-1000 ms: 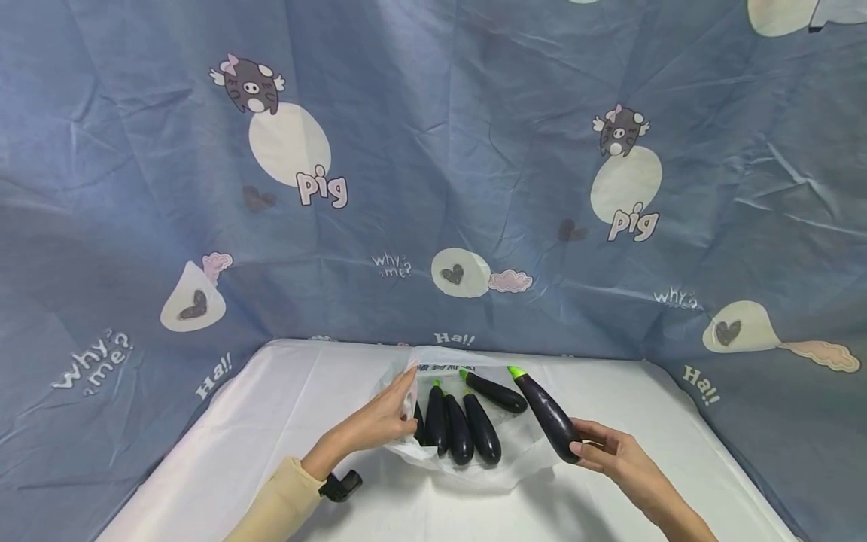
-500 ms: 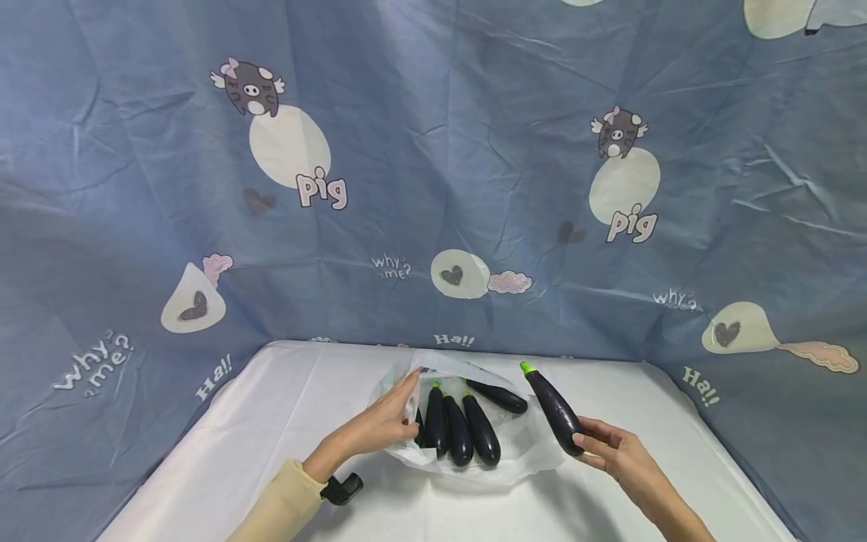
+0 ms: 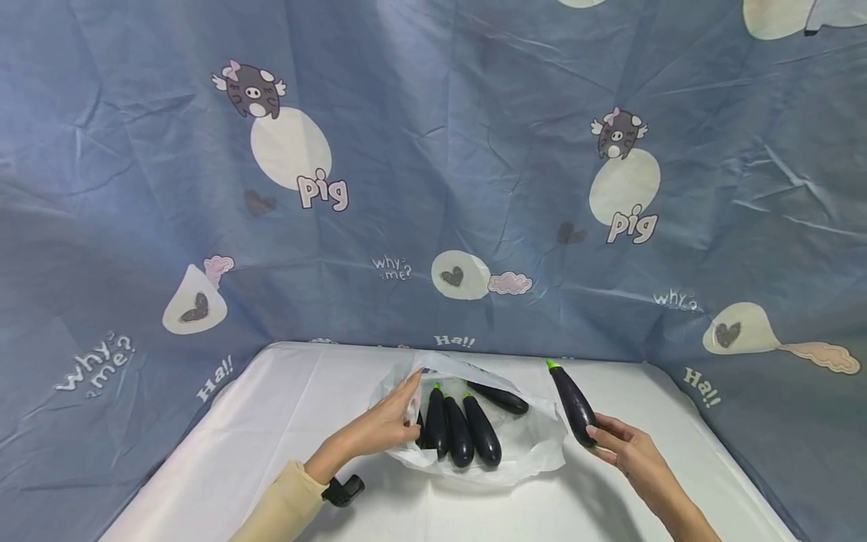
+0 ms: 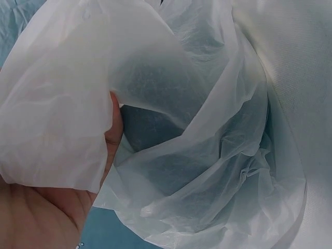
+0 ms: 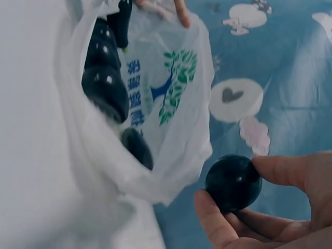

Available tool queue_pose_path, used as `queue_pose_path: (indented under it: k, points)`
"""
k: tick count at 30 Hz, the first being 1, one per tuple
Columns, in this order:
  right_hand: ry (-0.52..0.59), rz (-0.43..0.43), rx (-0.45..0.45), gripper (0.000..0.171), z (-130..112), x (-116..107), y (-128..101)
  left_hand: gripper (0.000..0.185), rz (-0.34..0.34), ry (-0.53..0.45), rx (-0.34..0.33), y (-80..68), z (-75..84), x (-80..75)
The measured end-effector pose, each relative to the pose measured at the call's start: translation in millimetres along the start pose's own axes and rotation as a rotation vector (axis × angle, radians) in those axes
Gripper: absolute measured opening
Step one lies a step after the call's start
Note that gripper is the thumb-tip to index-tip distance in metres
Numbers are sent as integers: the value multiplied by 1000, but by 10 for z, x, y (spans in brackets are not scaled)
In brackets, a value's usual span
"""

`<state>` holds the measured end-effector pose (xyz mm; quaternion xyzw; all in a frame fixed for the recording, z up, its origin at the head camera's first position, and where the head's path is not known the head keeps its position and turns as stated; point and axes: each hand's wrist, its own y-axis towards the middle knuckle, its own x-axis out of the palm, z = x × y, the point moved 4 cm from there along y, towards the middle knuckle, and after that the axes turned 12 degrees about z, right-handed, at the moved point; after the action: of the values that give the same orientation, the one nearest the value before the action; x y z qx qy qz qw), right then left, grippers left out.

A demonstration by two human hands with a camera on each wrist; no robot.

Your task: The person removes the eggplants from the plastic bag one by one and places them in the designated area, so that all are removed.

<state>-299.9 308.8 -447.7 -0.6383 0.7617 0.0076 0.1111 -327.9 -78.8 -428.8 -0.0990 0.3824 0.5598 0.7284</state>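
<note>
Eggplant (image 3: 573, 403), pinched by the right grip (image 3: 626, 450), left grip (image 3: 379, 427) spread, shows its green stem (image 3: 552, 363) only in head view.

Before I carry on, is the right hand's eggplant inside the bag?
No, the right hand holds that eggplant outside the bag.

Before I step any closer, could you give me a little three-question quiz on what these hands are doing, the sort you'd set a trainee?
1. Fill in the blank: the right hand grips an eggplant whose ____ end points away from that hand.
2. Which of these does the left hand touch? A) the held eggplant; B) the white bag; C) the blue backdrop.
3. True or false: the held eggplant is inside the white bag.

Key
1. Green stem.
2. B.
3. False; it is outside the bag, off to the person's right.
</note>
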Motion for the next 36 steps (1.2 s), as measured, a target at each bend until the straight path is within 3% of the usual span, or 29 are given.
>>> queue_pose_path:
  k: [8, 16, 30, 36]
  points:
    - [5, 62, 5, 76, 193, -180, 224, 93, 0, 12, 10, 5, 6, -11]
    - [-93, 122, 56, 78, 388, -269, 367, 93, 1, 12, 4, 3, -9, -3]
    - [-152, 140, 47, 75, 529, -243, 451, 94, 7, 5, 6, 0, 7, 2]
    - [-232, 171, 45, 75, 552, -259, 458, 94, 5, 3, 6, -1, 5, 4]
